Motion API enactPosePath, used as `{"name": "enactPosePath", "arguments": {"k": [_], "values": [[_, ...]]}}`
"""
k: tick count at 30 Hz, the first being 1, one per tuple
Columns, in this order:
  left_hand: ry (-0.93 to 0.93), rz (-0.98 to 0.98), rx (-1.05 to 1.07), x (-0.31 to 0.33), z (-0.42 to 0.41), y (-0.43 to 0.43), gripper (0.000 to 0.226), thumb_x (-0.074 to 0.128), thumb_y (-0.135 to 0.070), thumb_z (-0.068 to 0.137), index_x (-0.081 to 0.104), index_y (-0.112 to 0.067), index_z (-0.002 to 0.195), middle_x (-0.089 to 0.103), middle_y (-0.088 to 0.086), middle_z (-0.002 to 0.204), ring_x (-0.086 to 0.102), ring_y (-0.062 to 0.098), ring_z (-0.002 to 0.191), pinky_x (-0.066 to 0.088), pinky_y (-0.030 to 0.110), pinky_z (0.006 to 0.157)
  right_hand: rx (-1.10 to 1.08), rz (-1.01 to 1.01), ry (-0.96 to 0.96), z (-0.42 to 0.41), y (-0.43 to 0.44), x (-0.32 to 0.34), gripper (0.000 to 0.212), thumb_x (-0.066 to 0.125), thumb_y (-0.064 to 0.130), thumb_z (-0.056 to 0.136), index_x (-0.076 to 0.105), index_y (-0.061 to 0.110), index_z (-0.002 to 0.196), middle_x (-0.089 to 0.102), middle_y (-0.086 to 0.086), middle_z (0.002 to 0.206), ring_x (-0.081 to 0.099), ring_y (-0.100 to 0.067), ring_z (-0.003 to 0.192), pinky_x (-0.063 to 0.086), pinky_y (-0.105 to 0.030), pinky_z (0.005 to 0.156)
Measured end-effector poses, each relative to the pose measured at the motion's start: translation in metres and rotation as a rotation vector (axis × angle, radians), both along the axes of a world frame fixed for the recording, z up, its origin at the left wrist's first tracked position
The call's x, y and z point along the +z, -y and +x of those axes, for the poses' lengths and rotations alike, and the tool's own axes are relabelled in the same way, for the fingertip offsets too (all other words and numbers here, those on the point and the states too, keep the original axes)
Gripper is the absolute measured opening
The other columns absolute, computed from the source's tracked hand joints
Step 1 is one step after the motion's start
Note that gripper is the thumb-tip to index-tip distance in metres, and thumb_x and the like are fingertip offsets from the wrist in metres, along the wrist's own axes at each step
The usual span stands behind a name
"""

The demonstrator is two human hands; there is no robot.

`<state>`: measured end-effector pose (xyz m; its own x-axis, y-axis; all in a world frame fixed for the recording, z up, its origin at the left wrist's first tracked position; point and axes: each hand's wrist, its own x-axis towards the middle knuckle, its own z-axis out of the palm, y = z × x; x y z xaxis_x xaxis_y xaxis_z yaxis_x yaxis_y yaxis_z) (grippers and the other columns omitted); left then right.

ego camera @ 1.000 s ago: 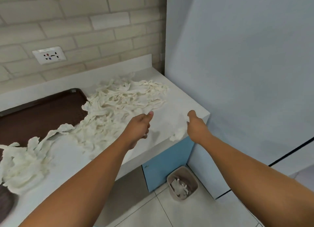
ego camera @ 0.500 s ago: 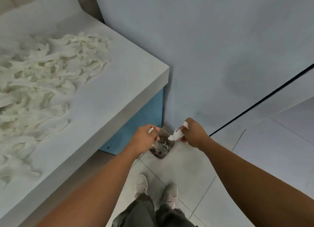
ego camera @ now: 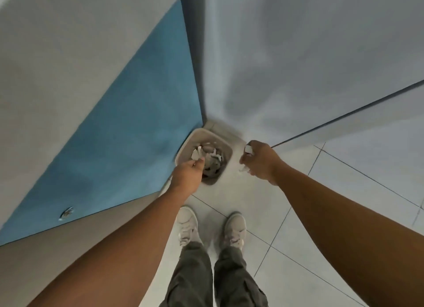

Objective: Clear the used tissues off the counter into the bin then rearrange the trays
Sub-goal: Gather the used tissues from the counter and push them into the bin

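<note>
A small beige bin stands on the floor in the corner, with several white tissue scraps inside. My left hand hovers over the bin's near left rim and pinches a white tissue piece above the opening. My right hand is just right of the bin, fingers curled round a white tissue that pokes out at the top and bottom of the fist. The counter top and the trays are out of view.
A blue cabinet front drops from the grey counter edge on the left. A pale wall panel rises behind the bin. My two shoes stand on the tiled floor just behind the bin.
My view has tilted down from the counter to the floor. Both hands, carrying tissue, have lowered to the bin; the left one is now over its opening.
</note>
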<state>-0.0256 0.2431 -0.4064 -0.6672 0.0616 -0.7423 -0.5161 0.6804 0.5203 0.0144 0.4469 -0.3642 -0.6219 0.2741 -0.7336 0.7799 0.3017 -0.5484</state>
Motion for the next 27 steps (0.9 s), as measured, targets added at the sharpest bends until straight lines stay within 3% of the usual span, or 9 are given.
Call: {"name": "enactPosePath", "arguments": {"k": [3, 8, 10, 12, 14, 16, 20, 24, 27], "values": [[0.083, 0.009, 0.067, -0.061, -0.008, 0.002, 0.044, 0.048, -0.051, 0.085, 0.064, -0.01, 0.085, 0.066, 0.021, 0.088, 0.062, 0.043, 0.083, 0.054, 0.054, 0.08, -0.12, -0.115, 0.05, -0.003, 0.005, -0.045, 0.016, 0.045, 0.004, 0.096, 0.047, 0.014, 0.108, 0.068, -0.021, 0.098, 0.06, -0.027, 0.055, 0.044, -0.022, 0.041], [0.186, 0.005, 0.161, -0.131, -0.03, -0.014, 0.033, 0.043, -0.035, 0.099, 0.062, -0.013, 0.116, 0.063, 0.019, 0.119, 0.06, 0.037, 0.11, 0.048, 0.041, 0.089, -0.168, -0.087, 0.037, 0.004, 0.013, -0.115, 0.012, 0.045, 0.008, 0.098, 0.049, 0.018, 0.105, 0.057, -0.01, 0.089, 0.055, -0.026, 0.066, 0.049, -0.027, 0.044], [0.102, -0.048, 0.074, -0.151, -0.038, -0.023, 0.036, 0.037, -0.035, 0.103, 0.056, -0.015, 0.126, 0.062, 0.014, 0.121, 0.059, 0.035, 0.112, 0.047, 0.041, 0.09, -0.123, -0.009, 0.02, 0.007, 0.014, -0.141, 0.008, 0.047, 0.016, 0.099, 0.05, 0.016, 0.106, 0.059, -0.01, 0.092, 0.059, -0.028, 0.075, 0.06, -0.04, 0.06], [0.032, -0.069, -0.01, -0.166, -0.045, -0.031, 0.034, 0.038, -0.035, 0.103, 0.056, -0.018, 0.127, 0.06, 0.004, 0.116, 0.057, 0.029, 0.107, 0.047, 0.04, 0.094, -0.045, 0.082, -0.009, 0.008, 0.013, -0.16, 0.015, 0.048, 0.027, 0.099, 0.053, 0.013, 0.1, 0.062, -0.013, 0.092, 0.063, -0.034, 0.083, 0.059, -0.049, 0.074], [0.031, -0.031, -0.031, -0.184, -0.053, -0.038, 0.039, 0.043, -0.041, 0.097, 0.055, -0.023, 0.13, 0.061, 0.001, 0.122, 0.058, 0.027, 0.109, 0.048, 0.044, 0.099, -0.035, 0.088, -0.008, 0.008, 0.013, -0.173, 0.027, 0.047, 0.037, 0.099, 0.052, 0.014, 0.086, 0.062, -0.013, 0.084, 0.063, -0.035, 0.079, 0.056, -0.044, 0.073], [0.041, -0.02, -0.014, -0.202, -0.06, -0.04, 0.053, 0.046, -0.052, 0.086, 0.053, -0.025, 0.131, 0.062, 0.002, 0.124, 0.06, 0.027, 0.109, 0.05, 0.047, 0.099, -0.064, 0.039, 0.013, 0.005, 0.013, -0.182, 0.035, 0.046, 0.042, 0.099, 0.046, 0.019, 0.073, 0.057, -0.008, 0.071, 0.055, -0.03, 0.065, 0.047, -0.037, 0.062], [-0.034, -0.072, -0.06, -0.211, -0.068, -0.041, 0.066, 0.045, -0.058, 0.079, 0.041, -0.028, 0.137, 0.062, 0.002, 0.125, 0.059, 0.027, 0.111, 0.047, 0.043, 0.1, -0.292, -0.165, 0.039, -0.003, 0.015, -0.19, 0.037, 0.044, 0.04, 0.096, 0.044, 0.019, 0.067, 0.044, -0.001, 0.064, 0.037, -0.019, 0.054, 0.03, -0.027, 0.053], [-0.111, -0.058, -0.137, -0.183, -0.065, -0.034, 0.051, 0.045, -0.027, 0.101, 0.033, -0.02, 0.15, 0.051, 0.003, 0.143, 0.049, 0.023, 0.13, 0.033, 0.025, 0.098, -0.426, -0.285, 0.057, -0.015, 0.028, -0.189, 0.023, 0.038, 0.024, 0.097, 0.048, 0.019, 0.077, 0.043, -0.004, 0.072, 0.035, -0.017, 0.058, 0.028, -0.025, 0.052], [-0.162, -0.069, -0.156, -0.172, -0.063, -0.02, 0.043, 0.047, -0.023, 0.101, 0.041, -0.016, 0.144, 0.056, 0.008, 0.138, 0.052, 0.027, 0.126, 0.035, 0.026, 0.094, -0.265, -0.206, -0.055, -0.026, 0.043, -0.198, 0.026, 0.038, 0.019, 0.093, 0.055, 0.016, 0.113, 0.054, 0.002, 0.088, 0.05, -0.016, 0.074, 0.042, -0.027, 0.064]]}}
